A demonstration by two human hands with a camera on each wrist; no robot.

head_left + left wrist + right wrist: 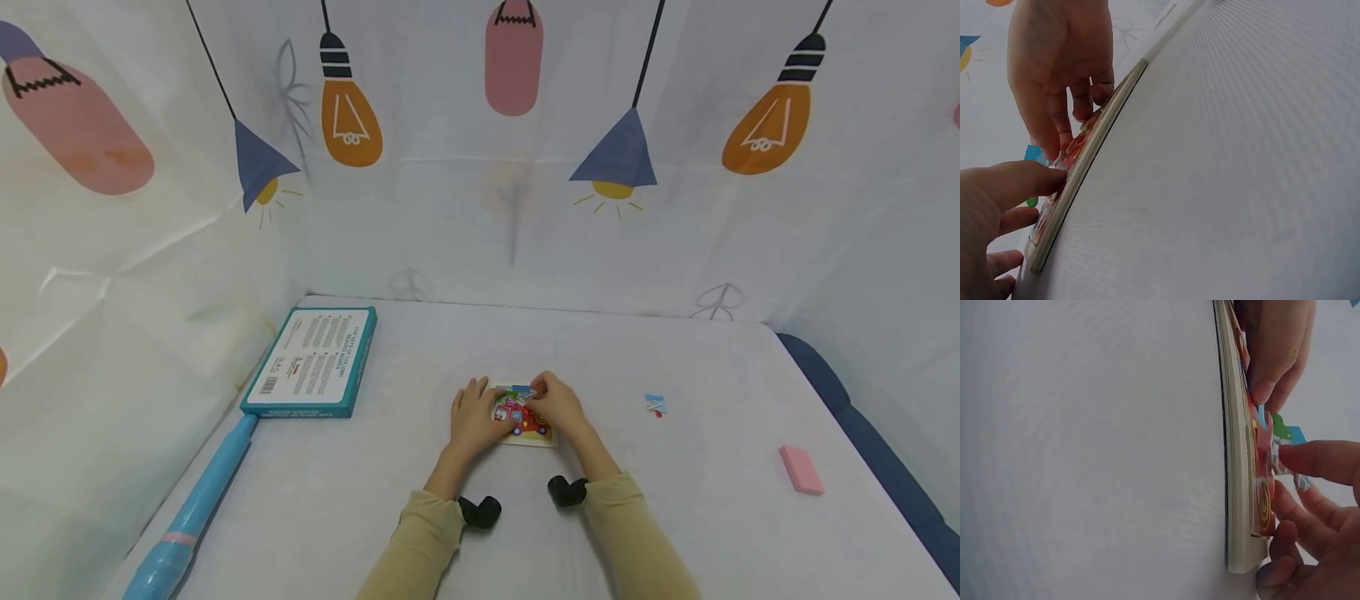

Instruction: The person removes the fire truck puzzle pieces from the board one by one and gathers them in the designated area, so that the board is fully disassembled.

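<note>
A small jigsaw board [517, 442] with a red vehicle picture lies on the table between both hands. My left hand [474, 418] rests over its left side, fingers spread, with its thumb [1035, 179] on the picture. At the upper right part of the board, my right hand [558, 406] pinches a puzzle piece [1296, 434] with blue and green on it, tilted up from the picture. The right thumb [1319, 457] lies against this piece. Right of the hands, a loose puzzle piece [656, 404] lies on the table.
A teal-edged box [311, 358] lies at the back left, with a long blue object [202, 492] in front of it. Toward the right edge is a pink block [802, 469]. Black wrist mounts [480, 512] sit at both cuffs. Printed white sheeting [450, 233] encloses the table.
</note>
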